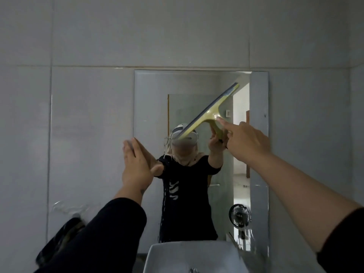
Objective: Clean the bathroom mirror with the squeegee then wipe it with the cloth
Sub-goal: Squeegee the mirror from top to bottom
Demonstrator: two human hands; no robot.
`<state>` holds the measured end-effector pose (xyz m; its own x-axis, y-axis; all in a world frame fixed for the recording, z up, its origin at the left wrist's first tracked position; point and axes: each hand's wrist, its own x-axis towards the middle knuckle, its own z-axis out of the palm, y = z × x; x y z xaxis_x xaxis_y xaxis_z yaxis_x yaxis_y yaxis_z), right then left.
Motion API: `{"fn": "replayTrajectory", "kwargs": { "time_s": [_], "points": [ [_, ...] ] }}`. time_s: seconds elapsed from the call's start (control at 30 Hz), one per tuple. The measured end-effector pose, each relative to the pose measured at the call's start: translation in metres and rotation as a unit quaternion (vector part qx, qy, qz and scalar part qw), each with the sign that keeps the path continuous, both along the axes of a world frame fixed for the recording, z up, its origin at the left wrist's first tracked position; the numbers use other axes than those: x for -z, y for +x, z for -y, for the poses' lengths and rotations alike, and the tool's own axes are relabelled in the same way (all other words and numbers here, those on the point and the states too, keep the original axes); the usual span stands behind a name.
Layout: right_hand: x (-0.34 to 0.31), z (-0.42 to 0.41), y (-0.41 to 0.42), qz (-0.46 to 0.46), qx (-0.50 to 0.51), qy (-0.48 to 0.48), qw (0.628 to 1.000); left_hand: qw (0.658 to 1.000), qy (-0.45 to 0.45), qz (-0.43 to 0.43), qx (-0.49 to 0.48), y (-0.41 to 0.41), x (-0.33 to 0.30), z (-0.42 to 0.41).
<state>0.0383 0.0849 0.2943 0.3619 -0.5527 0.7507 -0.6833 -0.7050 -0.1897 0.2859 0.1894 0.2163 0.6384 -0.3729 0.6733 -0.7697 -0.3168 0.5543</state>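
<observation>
A frameless rectangular mirror (pixel 149 107) hangs on the grey tiled wall above a sink. My right hand (pixel 246 140) grips the handle of a yellow squeegee (pixel 211 113), forefinger stretched along it. Its blade lies tilted against the glass, running from upper right down to lower left. My left hand (pixel 136 164) is flat, fingers together and pointing up, pressed at the mirror's left edge. Water streaks run down the lower left of the glass. A dark patterned cloth (pixel 59 239) hangs on the wall at the lower left.
A white sink (pixel 167 255) sits directly below the mirror, its tap (pixel 194 270) just showing at the bottom edge. The mirror reflects a person in a black shirt, a small black fan and a bright doorway. Grey tiles surround the mirror.
</observation>
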Motion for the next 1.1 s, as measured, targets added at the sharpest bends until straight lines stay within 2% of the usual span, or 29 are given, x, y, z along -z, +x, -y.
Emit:
{"fn": "replayTrajectory", "kwargs": {
  "time_s": [0.23,0.37,0.73,0.9,1.1],
  "points": [
    [0.013,0.009,-0.019,0.038,0.025,0.056,0.997,1.0,-0.003,0.005,0.011,0.0,0.003,-0.001],
    [0.025,0.01,-0.022,0.097,0.013,0.114,0.989,1.0,-0.001,0.002,0.008,0.001,0.003,0.001],
    [0.06,-0.027,0.029,0.233,-0.088,0.194,0.949,1.0,-0.005,0.013,0.008,0.0,0.005,0.001],
    [0.072,-0.046,0.064,0.222,-0.111,0.199,0.948,0.999,-0.017,-0.002,0.029,0.002,0.003,-0.001],
    [0.083,-0.064,0.094,0.163,-0.125,0.119,0.971,0.987,-0.101,-0.047,0.12,0.004,-0.002,-0.008]
  ]
}}
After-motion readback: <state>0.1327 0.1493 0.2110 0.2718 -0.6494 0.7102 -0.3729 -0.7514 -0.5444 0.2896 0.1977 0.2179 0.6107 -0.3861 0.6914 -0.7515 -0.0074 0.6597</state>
